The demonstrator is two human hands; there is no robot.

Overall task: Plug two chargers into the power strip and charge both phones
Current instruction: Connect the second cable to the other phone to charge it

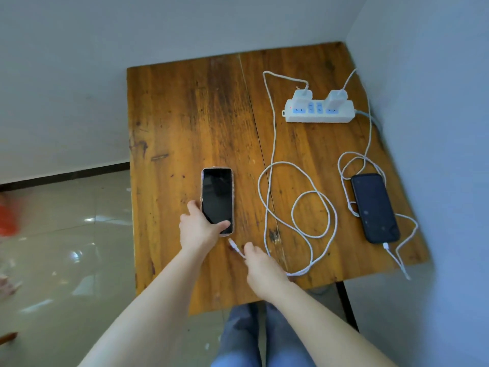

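A white power strip point(320, 112) lies at the table's far right with two white chargers point(303, 96) point(336, 98) plugged into it. A dark phone point(374, 207) rests at the right, its cable plug point(386, 245) in its near end. A pink-cased phone point(217, 198) lies face up near the middle; my left hand point(199, 229) grips its near end. My right hand point(260, 266) pinches the free end of the other white cable point(299, 207), its connector point(233, 245) just below the pink phone's near edge, not touching it.
The wooden table point(185, 123) sits in a corner, walls behind and to the right. Cable loops sprawl between the two phones. Tiled floor point(66, 234) lies to the left with something red at the frame edge. My legs show below the table's near edge.
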